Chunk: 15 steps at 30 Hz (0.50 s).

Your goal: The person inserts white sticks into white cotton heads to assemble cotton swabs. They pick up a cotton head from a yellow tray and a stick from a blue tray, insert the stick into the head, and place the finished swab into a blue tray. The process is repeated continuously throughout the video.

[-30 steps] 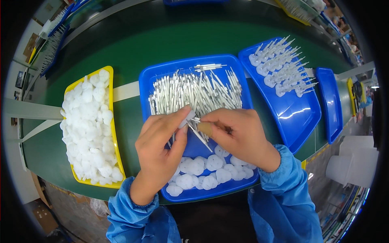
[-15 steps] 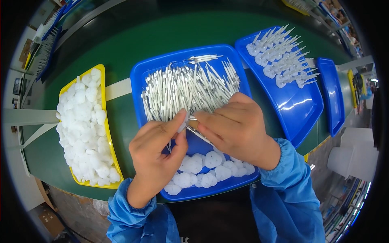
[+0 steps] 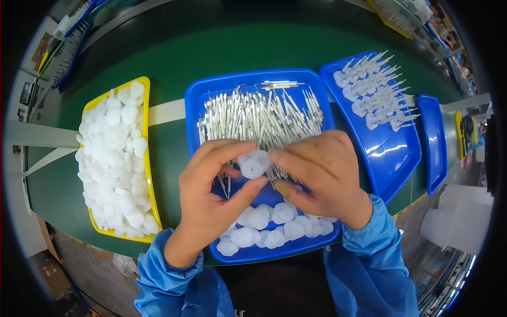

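Between the thumb and forefinger of my left hand (image 3: pixel 208 185) is a translucent white plastic disc (image 3: pixel 253 164) with small marks on its face. A thin pale stick rises by its upper edge; whether it is joined to the disc I cannot tell. My right hand (image 3: pixel 322 177), slightly blurred, is just right of the disc with thumb and forefinger apart. A yellowish cover sits on its thumb tip. Both hands are above a blue tray (image 3: pixel 191 113) of thin white sticks (image 3: pixel 232 116) with dark and metallic parts. More translucent discs (image 3: pixel 282 212) lie at its near end.
At left, a yellow tray (image 3: pixel 152 198) is heaped with white round pieces (image 3: pixel 113 164). To the right, a blue tray (image 3: pixel 388 164) carries rows of discs with upright sticks (image 3: pixel 372 95). Another blue tray (image 3: pixel 434 142) lies beyond it on the green table (image 3: pixel 253 45).
The disc has turned from edge-on to face-up in my left hand. My right fingers have come away from their pinch at the disc and spread slightly. The whole view has shifted a little.
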Available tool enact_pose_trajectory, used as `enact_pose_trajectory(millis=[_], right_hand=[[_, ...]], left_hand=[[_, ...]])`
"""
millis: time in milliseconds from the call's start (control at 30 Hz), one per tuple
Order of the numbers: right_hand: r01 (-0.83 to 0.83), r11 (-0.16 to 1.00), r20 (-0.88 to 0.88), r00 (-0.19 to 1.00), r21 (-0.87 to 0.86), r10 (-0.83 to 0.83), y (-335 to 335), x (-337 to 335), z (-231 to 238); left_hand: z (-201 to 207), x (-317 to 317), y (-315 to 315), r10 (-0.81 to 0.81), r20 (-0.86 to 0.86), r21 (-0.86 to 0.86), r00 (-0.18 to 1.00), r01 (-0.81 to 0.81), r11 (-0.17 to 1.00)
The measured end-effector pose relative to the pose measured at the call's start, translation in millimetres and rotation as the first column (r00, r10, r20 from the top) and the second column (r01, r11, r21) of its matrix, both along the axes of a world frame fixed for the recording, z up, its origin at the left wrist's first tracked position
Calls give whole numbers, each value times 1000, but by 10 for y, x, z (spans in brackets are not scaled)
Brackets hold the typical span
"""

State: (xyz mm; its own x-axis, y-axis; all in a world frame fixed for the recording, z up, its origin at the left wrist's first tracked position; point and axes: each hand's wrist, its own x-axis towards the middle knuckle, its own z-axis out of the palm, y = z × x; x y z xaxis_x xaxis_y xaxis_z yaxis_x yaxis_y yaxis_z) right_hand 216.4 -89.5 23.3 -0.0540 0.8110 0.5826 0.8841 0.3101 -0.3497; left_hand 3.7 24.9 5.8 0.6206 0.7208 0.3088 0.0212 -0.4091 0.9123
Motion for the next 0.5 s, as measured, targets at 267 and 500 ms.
enact_pose_trajectory(millis=[267,500], right_hand=[[-50,999,-28,998,-6,49,15,10,-83],[-107,991,-205,975,-81,89,-8,0,-27]], left_hand=[[-49,-16,-32,-44,66,-82,997,49,995],[36,-37,2,-116,-28,13,993,117,993]])
